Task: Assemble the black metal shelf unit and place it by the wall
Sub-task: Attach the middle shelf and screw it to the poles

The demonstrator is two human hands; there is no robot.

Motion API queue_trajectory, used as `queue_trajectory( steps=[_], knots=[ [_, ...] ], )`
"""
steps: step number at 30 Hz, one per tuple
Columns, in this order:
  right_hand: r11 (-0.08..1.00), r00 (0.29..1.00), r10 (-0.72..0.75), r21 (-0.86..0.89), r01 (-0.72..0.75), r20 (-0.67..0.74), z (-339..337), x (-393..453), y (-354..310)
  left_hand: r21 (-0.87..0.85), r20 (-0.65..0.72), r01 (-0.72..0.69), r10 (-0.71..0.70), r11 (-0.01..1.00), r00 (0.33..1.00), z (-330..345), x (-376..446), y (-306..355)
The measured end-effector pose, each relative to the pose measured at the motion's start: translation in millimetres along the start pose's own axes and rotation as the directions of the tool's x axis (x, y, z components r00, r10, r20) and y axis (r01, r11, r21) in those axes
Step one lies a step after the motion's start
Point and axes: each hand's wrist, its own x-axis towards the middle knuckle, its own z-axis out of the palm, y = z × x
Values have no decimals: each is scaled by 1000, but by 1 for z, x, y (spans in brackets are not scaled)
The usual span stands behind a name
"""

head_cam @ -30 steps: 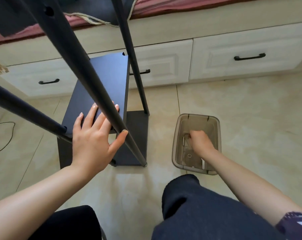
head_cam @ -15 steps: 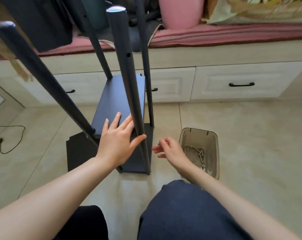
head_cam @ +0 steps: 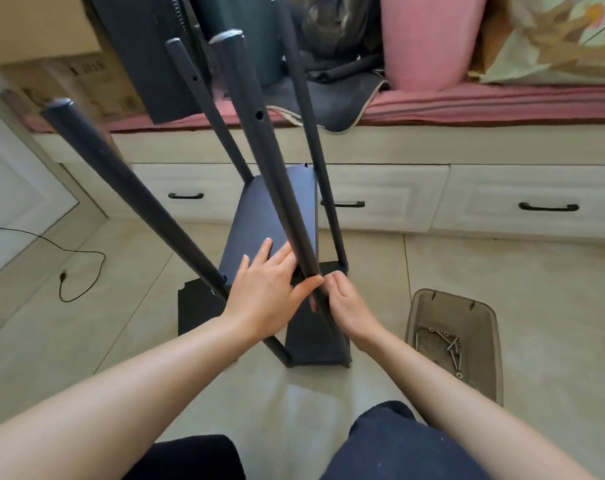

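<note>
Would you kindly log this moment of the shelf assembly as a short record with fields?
left hand: flat on the shelf panel, thumb against the near right pole
right hand: closed at that pole's right side
screws: loose in the clear bin on the floor
poles: four standing, tops free

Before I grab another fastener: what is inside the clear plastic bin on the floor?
Several loose metal screws lie at the bottom of the clear bin. Nothing covers them.
</note>
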Motion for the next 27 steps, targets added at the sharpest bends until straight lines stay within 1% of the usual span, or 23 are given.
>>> queue_trajectory(
  steps=[3, 6, 10, 15, 19, 24, 27],
  knots=[
    [999, 999, -41, 30, 40, 30, 13, 8, -9, -171, -6, 90, -92, 981, 996, -15, -4, -19],
    [999, 995, -48, 23, 46, 90, 31, 14, -21, -364, 16, 151, -156, 919, 988, -28, -15, -46],
    [999, 981, -25, -30, 32, 191, 60, 18, -33, -489, 90, 245, -231, 837, 969, -36, -33, -90],
    [992, 972, -10, -118, 38, 234, 92, 26, -39, -660, 95, 289, -305, 693, 948, -23, -51, -133],
    [983, 961, 13, -182, 38, 275, 117, 33, -38, -740, 115, 311, -343, 596, 932, -7, -68, -168],
    [954, 964, 51, -298, 31, 262, 150, 40, -31, -829, 134, 332, -416, 450, 899, 22, -93, -202],
    [940, 959, 66, -339, 32, 274, 164, 44, -24, -852, 136, 340, -458, 398, 878, 43, -102, -218]
  ],
)
